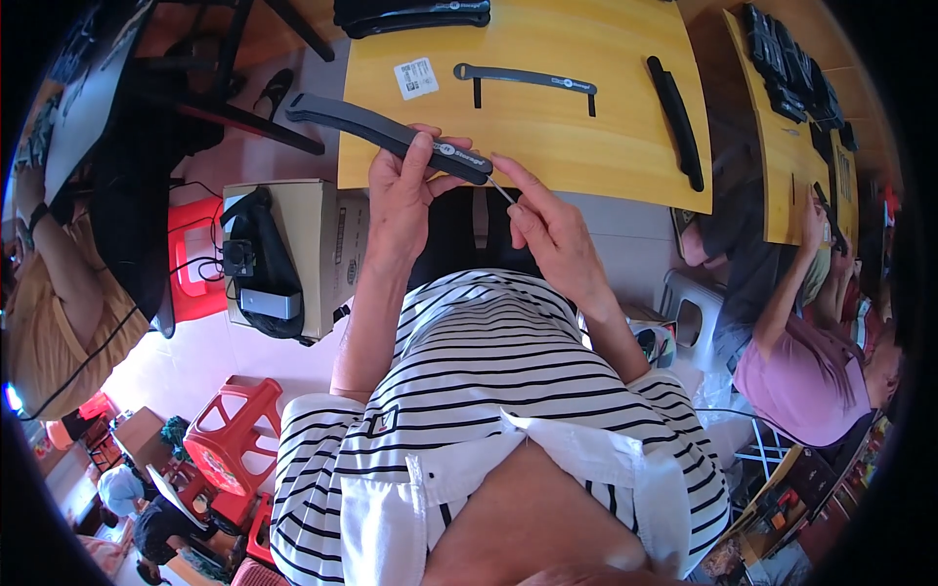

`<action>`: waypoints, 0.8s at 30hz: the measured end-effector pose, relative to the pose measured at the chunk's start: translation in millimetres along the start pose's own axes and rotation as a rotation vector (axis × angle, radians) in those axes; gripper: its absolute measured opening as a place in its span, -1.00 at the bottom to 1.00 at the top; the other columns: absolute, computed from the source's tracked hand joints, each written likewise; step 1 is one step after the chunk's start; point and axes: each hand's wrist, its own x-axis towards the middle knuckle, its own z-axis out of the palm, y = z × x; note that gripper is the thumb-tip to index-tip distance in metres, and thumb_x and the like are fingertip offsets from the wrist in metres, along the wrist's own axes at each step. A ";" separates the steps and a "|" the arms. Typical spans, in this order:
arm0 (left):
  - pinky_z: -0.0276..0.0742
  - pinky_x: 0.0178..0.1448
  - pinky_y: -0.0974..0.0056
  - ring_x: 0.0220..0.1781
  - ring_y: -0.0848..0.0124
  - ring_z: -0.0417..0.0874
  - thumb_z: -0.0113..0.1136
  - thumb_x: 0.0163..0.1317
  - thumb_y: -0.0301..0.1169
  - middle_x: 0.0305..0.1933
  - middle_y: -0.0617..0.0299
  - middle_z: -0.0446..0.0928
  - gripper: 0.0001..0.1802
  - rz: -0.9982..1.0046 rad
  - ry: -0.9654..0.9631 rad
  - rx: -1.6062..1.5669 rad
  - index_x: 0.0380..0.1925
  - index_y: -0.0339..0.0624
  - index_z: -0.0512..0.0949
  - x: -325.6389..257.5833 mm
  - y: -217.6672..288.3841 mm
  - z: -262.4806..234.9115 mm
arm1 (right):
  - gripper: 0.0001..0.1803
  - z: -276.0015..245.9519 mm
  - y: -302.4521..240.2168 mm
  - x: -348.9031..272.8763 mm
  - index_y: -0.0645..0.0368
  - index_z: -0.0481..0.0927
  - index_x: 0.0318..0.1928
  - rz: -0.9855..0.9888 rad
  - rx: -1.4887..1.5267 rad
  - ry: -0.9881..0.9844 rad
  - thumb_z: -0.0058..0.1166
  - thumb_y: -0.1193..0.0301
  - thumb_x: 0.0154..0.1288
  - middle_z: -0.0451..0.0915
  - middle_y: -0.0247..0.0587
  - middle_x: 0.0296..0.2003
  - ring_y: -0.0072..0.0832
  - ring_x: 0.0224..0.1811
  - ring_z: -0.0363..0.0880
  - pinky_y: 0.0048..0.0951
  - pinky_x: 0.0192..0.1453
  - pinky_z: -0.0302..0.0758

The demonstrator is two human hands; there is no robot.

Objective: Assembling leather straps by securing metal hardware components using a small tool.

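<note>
My left hand (399, 210) is closed around the middle of a bundle of dark grey straps (342, 117), stacked flat with light lettering near one end. The bundle slants over the front edge of the table, its looped end pointing far left. In my right hand (552, 239) a thin metal rod (502, 190) is pinched between thumb and fingers. The rod reaches up to the lettered end of the bundle, and my right index fingertip rests at that end. What the rod's tip does there is too small to tell.
On the yellow table (625, 156) lie a single grey strap (528, 80) with two short black strips, a white label sheet (416, 78), a long black strap (676, 122) and a dark strap stack (410, 18). A cardboard box (327, 264) stands left; a co-worker (806, 376) sits right.
</note>
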 end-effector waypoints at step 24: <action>0.62 -0.22 0.40 -0.28 0.42 0.65 0.18 0.13 -0.52 -0.32 0.09 0.59 -0.74 0.002 0.111 0.208 -0.19 -0.28 0.38 -12.2 -3.2 16.8 | -0.57 1.2 13.6 1.6 0.02 0.38 0.16 -0.118 -0.262 0.072 -0.15 0.51 0.26 0.56 0.03 -0.19 -0.08 -0.27 0.56 -0.28 -0.20 0.47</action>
